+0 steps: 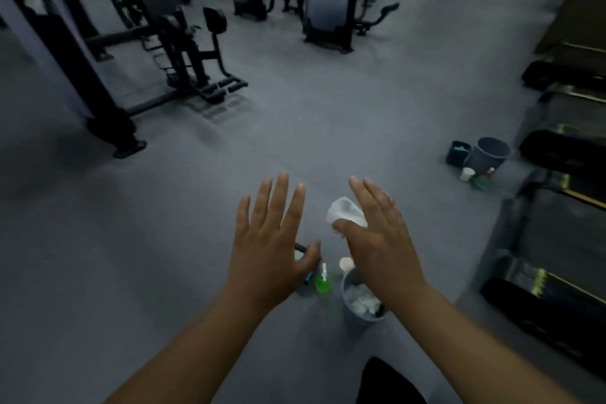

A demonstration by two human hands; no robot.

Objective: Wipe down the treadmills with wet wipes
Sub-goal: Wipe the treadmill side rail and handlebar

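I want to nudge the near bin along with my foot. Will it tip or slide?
The bin is probably light: only crumpled wipes show inside. It looks tall and narrow, so a high push may tip it; a low one should slide it on the flat floor.

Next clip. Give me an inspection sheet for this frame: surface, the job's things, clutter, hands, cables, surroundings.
Surface: grey gym floor, dimly lit.
Job's things: white wet wipe in the right hand; treadmills along the right edge; green spray bottle standing on the floor; grey bin holding white wads.
Clutter: white cup beside the bin; farther off, a second bin and a blue box.
Hands: left hand held out, fingers spread, holding nothing; right hand with fingers straight, thumb pinching the wipe.
Cables: nothing seen.
Surroundings: weight machines at left and back.
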